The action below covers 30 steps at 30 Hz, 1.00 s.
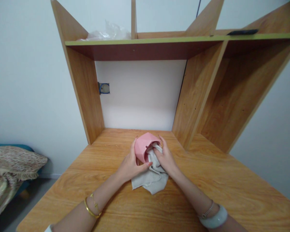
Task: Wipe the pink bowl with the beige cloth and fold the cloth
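Observation:
A pink faceted pot [142,145] is tilted on its side above the wooden desk, its opening turned toward me and to the right. My left hand [134,162] grips it from the left, with the thumb near the lower rim. A light grey cloth [151,180] is partly stuffed into the opening and drapes down in front of the pot. My right hand [165,158] is closed on this cloth at the opening, with a finger resting along the pot's right side. The inside of the pot is mostly covered by cloth and fingers.
The wooden desk [106,199] carries a shelf unit with upright panels [190,96] at the back. A crumpled clear plastic bag [108,32] and a dark flat object [243,32] lie on the upper shelf. An uncovered wall box [103,88] shows behind. A fringed blanket [14,164] is at left.

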### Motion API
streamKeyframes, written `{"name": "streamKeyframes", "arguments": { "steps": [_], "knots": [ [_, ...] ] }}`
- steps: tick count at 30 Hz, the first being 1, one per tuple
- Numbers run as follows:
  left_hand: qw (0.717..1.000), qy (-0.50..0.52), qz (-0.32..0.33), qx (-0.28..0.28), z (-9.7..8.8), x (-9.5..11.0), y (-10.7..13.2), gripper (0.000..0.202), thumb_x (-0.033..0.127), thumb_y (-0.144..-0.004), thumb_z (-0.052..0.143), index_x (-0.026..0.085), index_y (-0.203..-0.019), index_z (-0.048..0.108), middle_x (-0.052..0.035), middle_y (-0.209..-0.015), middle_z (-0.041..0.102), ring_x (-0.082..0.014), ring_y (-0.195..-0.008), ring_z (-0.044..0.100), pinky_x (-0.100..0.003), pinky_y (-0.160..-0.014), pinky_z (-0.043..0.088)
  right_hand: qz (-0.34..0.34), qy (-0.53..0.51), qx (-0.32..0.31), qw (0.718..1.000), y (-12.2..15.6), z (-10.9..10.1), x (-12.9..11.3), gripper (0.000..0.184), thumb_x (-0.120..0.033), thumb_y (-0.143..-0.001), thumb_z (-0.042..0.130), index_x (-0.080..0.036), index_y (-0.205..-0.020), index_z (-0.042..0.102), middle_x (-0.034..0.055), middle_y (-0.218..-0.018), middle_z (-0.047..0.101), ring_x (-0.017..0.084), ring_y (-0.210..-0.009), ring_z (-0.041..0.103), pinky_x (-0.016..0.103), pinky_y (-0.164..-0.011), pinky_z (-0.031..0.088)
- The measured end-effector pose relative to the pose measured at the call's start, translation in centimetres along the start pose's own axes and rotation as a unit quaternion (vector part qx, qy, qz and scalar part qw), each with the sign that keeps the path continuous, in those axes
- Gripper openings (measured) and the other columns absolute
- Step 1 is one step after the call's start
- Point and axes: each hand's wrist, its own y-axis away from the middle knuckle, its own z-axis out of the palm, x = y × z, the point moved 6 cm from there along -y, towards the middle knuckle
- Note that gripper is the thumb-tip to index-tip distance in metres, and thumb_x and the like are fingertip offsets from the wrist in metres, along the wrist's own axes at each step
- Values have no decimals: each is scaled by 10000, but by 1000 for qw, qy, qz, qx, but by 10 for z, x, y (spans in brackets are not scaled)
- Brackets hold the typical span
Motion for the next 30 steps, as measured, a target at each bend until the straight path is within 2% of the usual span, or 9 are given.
{"name": "streamKeyframes", "arguments": {
  "steps": [3,8,14,18,21,26,30],
  "knots": [
    [1000,6,7,9,-2,3,0,909,423,-682,613,153,-1339,44,-138,-1239,427,-248,-1103,445,-363,-889,375,16,-10,-6,1000,-1,5,6,629,-240,-706,462,-151,-1282,226,94,-1062,569,181,-914,563,298,-754,438],
    [999,-39,8,11,-10,8,-1,882,399,-673,608,187,-1344,76,-110,-1216,463,-247,-1052,488,-353,-859,392,41,114,9,993,-2,-2,2,733,-288,-658,555,-122,-1295,236,109,-913,621,209,-718,600,290,-600,434],
    [988,-151,-20,-27,-8,5,1,893,463,-660,563,164,-1347,77,-78,-905,611,-250,-730,599,-354,-657,448,26,251,5,968,0,-10,-11,756,-348,-694,547,-125,-1326,197,73,-729,637,207,-633,601,240,-507,374],
    [984,-177,-4,-26,-8,5,2,789,454,-645,558,176,-1299,214,-81,-942,602,-246,-740,599,-342,-666,440,-9,329,-18,944,3,-8,-18,748,-344,-712,535,-151,-1341,180,49,-618,623,227,-587,599,248,-498,352],
    [982,-185,-3,-37,-8,4,2,682,447,-643,549,204,-1240,324,-51,-883,618,-235,-731,599,-326,-663,438,-47,347,-33,936,5,-6,-24,751,-279,-703,529,-155,-1349,165,48,-603,622,245,-595,592,274,-533,367],
    [984,-167,24,-57,-11,5,1,605,381,-639,530,236,-1211,397,-21,-867,632,-215,-741,599,-306,-681,440,-143,350,-74,923,10,1,-37,784,-222,-690,510,-173,-1362,108,16,-646,615,206,-657,577,287,-650,386],
    [984,-156,43,-69,-14,4,0,593,383,-651,513,228,-1214,416,-37,-968,624,-212,-781,595,-298,-700,441,-194,334,-115,915,14,7,-41,787,-217,-711,479,-147,-1367,51,22,-685,612,197,-684,561,295,-692,382]
  ]
}}
